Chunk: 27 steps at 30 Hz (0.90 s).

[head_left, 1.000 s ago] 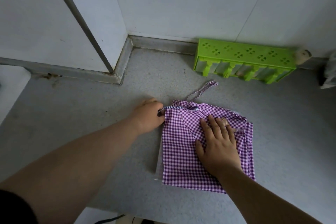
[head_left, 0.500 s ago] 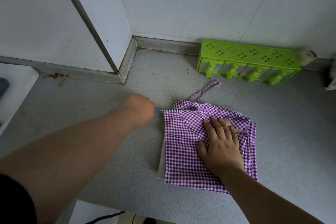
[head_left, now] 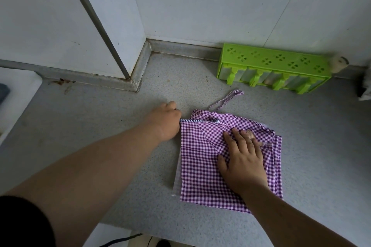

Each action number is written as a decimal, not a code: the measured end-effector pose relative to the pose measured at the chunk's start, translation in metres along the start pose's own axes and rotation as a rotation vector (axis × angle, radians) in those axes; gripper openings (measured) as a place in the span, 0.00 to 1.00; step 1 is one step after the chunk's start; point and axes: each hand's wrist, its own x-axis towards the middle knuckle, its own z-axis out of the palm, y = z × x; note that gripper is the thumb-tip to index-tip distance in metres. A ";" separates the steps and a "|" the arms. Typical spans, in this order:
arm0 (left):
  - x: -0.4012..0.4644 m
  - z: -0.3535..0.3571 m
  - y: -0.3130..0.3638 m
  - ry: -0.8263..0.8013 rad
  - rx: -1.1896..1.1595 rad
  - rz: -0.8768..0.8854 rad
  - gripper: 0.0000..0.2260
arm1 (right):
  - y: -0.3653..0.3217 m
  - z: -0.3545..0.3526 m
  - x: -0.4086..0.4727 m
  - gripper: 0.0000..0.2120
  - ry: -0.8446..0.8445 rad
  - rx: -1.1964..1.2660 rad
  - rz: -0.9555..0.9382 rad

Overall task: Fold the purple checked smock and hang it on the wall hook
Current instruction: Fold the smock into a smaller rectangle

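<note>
Purple checked smock (head_left: 202, 158), folded on the grey surface (head_left: 100, 126), looks light and floppy to me; right hand (head_left: 244, 163) presses it flat, left hand (head_left: 167, 120) pinches its striped-trimmed corner, a fair hold.

Purple-and-white checked smock (head_left: 202, 158); bright green rack (head_left: 275, 66); speckled grey counter (head_left: 100, 118).

Left hand back at the smock's corner

The left hand (head_left: 166, 120), drawn away toward nine o'clock half a second ago, again touches the purple checked smock (head_left: 202, 158) at its striped edge.
</note>
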 end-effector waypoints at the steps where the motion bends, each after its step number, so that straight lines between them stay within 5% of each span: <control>1: 0.002 0.000 0.001 0.004 0.071 0.013 0.13 | 0.000 0.000 0.000 0.36 0.003 0.000 0.000; 6: -0.004 -0.010 -0.010 -0.053 0.107 -0.016 0.08 | 0.001 0.000 -0.003 0.36 0.002 0.004 -0.004; 15: -0.012 -0.031 -0.073 -0.034 -0.024 -0.316 0.07 | 0.002 -0.002 -0.002 0.36 0.009 0.028 -0.006; 18: -0.015 -0.038 -0.084 -0.065 -0.022 -0.436 0.17 | 0.001 -0.001 -0.003 0.36 0.009 0.027 -0.005; 20: -0.020 -0.037 -0.072 0.012 0.019 -0.294 0.22 | 0.001 -0.002 -0.004 0.36 0.005 0.031 -0.004; 22: -0.027 -0.034 -0.042 0.128 0.092 0.078 0.17 | 0.000 -0.003 -0.004 0.36 0.013 0.047 -0.005; 25: -0.036 -0.026 0.022 0.050 0.149 0.577 0.10 | -0.002 -0.005 -0.003 0.36 0.006 0.065 0.006; 27: -0.036 -0.014 0.054 0.036 0.188 0.729 0.11 | -0.001 -0.008 -0.004 0.36 0.003 0.067 0.008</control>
